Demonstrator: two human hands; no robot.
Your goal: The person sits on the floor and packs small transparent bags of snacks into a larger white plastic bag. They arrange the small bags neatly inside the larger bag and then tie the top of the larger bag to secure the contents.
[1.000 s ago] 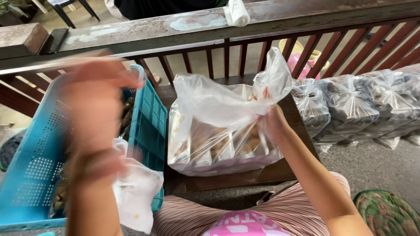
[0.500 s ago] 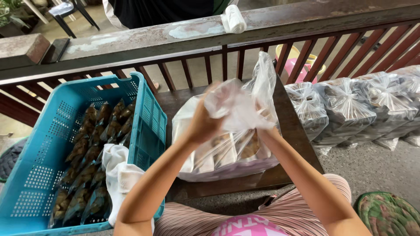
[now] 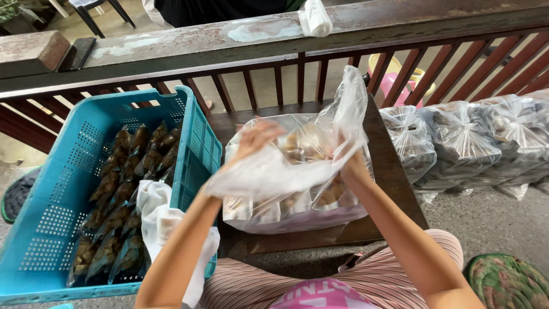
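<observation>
A large clear plastic bag (image 3: 297,197) filled with brown packed food stands on a dark wooden table (image 3: 394,183). My left hand (image 3: 256,140), blurred by motion, grips the bag's open top on the left side. My right hand (image 3: 350,163) holds the top on the right, where a flap of plastic (image 3: 351,103) sticks up. Both hands pinch the plastic above the contents.
A blue plastic crate (image 3: 63,229) at my left holds rows of dark wrapped pieces (image 3: 123,189) and a white plastic bag (image 3: 163,223) over its rim. Several tied clear bags (image 3: 457,143) lie at the right. A wooden railing (image 3: 274,63) runs behind, with a white roll (image 3: 314,17) on top.
My left hand came down from near the camera onto the bag's top and now pulls the plastic to the left. My right hand stays on the top.
</observation>
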